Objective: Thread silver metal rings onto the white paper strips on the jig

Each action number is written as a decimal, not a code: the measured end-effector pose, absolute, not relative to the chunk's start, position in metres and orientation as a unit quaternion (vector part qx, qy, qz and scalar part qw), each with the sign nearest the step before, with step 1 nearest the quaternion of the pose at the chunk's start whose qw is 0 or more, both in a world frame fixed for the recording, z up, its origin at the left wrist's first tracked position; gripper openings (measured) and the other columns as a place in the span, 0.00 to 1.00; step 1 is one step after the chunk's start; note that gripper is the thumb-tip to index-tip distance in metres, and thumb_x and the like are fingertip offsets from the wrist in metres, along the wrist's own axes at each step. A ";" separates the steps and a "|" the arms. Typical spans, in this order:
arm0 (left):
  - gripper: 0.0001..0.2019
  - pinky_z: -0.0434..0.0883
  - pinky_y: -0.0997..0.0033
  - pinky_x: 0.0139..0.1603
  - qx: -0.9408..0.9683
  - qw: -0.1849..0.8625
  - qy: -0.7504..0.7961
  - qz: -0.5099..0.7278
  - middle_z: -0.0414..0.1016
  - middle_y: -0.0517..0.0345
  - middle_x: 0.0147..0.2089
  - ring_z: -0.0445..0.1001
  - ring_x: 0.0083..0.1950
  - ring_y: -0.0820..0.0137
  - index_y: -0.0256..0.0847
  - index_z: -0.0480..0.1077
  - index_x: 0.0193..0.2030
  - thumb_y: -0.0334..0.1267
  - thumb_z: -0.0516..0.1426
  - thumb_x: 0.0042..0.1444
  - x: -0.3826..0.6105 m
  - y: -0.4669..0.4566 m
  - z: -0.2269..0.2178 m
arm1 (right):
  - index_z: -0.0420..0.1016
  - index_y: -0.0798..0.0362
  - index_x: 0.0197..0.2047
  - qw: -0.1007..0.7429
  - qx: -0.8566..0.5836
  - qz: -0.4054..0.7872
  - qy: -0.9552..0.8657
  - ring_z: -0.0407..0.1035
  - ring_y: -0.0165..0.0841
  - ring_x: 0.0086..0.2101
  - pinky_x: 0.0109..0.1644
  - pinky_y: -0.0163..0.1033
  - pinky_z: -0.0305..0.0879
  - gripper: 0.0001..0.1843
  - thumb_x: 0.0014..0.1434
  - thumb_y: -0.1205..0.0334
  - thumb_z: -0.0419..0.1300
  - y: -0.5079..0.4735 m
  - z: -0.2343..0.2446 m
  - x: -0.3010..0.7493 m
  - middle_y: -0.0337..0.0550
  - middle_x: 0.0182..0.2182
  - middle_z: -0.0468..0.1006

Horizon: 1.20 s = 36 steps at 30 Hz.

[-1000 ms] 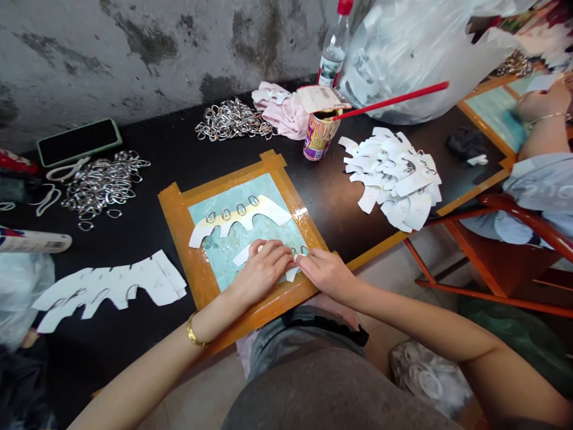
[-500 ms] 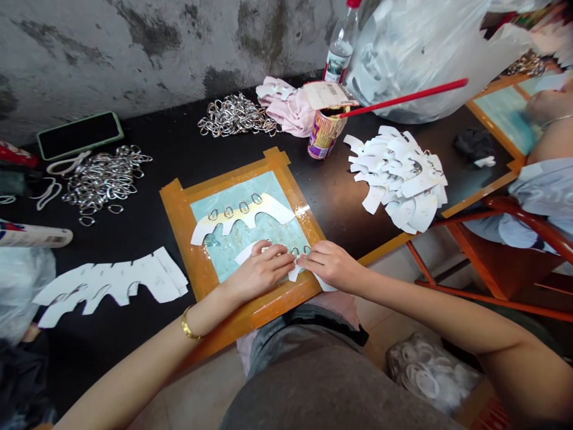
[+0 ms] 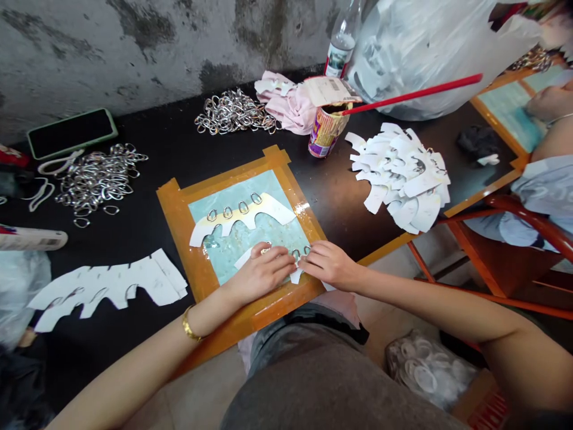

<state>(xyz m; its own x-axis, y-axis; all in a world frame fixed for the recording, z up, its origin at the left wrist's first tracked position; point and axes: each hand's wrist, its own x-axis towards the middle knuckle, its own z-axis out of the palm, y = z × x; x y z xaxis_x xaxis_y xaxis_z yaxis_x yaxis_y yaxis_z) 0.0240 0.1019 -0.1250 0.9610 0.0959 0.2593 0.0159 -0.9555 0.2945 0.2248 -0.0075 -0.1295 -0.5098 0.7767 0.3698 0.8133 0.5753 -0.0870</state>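
My left hand (image 3: 264,269) is bent over a white scalloped card strip (image 3: 296,276) at the near edge of the blue sheet (image 3: 237,233). My right hand (image 3: 331,263) pinches the same strip from the right, its fingertips close to the left hand's. Metal rings (image 3: 307,250) stand up along the strip's upper edge between the hands; the fingers cover much of the strip. Farther up the sheet lies a second card strip (image 3: 277,210), partly yellowish, with several metal rings (image 3: 243,207) along its top edge.
Brown tape (image 3: 176,227) borders the sheet. Two heaps of metal rings (image 3: 96,182) (image 3: 235,112) lie behind it. Card strips (image 3: 156,278) lie left, with a larger pile (image 3: 403,173) right. A paper cup (image 3: 325,134) holds a red stick (image 3: 416,94). A co-worker's hand (image 3: 553,103) is far right.
Both hands stay over the near strip, with only slight finger movement. The camera view has shifted slightly; the strips and rings look the same.
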 end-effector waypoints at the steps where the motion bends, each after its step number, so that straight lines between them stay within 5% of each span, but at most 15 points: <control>1: 0.09 0.55 0.62 0.51 0.982 0.129 -0.001 0.137 0.79 0.61 0.46 0.69 0.52 0.67 0.43 0.72 0.44 0.32 0.50 0.67 0.023 0.103 -0.124 | 0.75 0.56 0.38 0.196 -0.445 -0.049 -0.873 0.63 0.31 0.32 0.47 0.41 0.63 0.11 0.67 0.70 0.51 -0.007 -0.130 0.227 0.40 0.28 0.74; 6: 0.11 0.56 0.63 0.51 0.987 0.089 -0.062 0.120 0.79 0.62 0.46 0.70 0.52 0.69 0.44 0.72 0.42 0.31 0.49 0.67 0.024 0.110 -0.122 | 0.75 0.56 0.38 0.157 -0.400 -0.055 -0.901 0.67 0.31 0.34 0.60 0.48 0.60 0.10 0.66 0.69 0.52 0.001 -0.130 0.235 0.40 0.30 0.75; 16: 0.11 0.57 0.64 0.50 0.983 0.095 -0.089 0.131 0.79 0.62 0.44 0.71 0.50 0.70 0.43 0.71 0.43 0.31 0.48 0.67 0.024 0.116 -0.128 | 0.73 0.58 0.42 0.020 -0.342 -0.092 -0.935 0.70 0.33 0.42 0.67 0.48 0.54 0.10 0.67 0.68 0.50 -0.007 -0.116 0.234 0.45 0.40 0.77; 30: 0.09 0.55 0.62 0.52 0.979 0.179 -0.017 0.097 0.79 0.63 0.45 0.69 0.50 0.67 0.46 0.73 0.41 0.33 0.51 0.66 0.025 0.112 -0.113 | 0.73 0.60 0.44 0.108 -0.462 -0.022 -0.880 0.69 0.35 0.41 0.65 0.50 0.54 0.10 0.67 0.67 0.51 -0.023 -0.128 0.216 0.47 0.39 0.76; 36: 0.06 0.57 0.59 0.48 0.920 0.249 0.275 0.124 0.75 0.57 0.42 0.70 0.46 0.64 0.45 0.72 0.40 0.42 0.55 0.63 0.028 0.094 -0.100 | 0.73 0.60 0.44 0.128 -0.503 -0.004 -0.855 0.68 0.36 0.43 0.64 0.52 0.56 0.10 0.66 0.68 0.51 -0.028 -0.132 0.208 0.49 0.40 0.76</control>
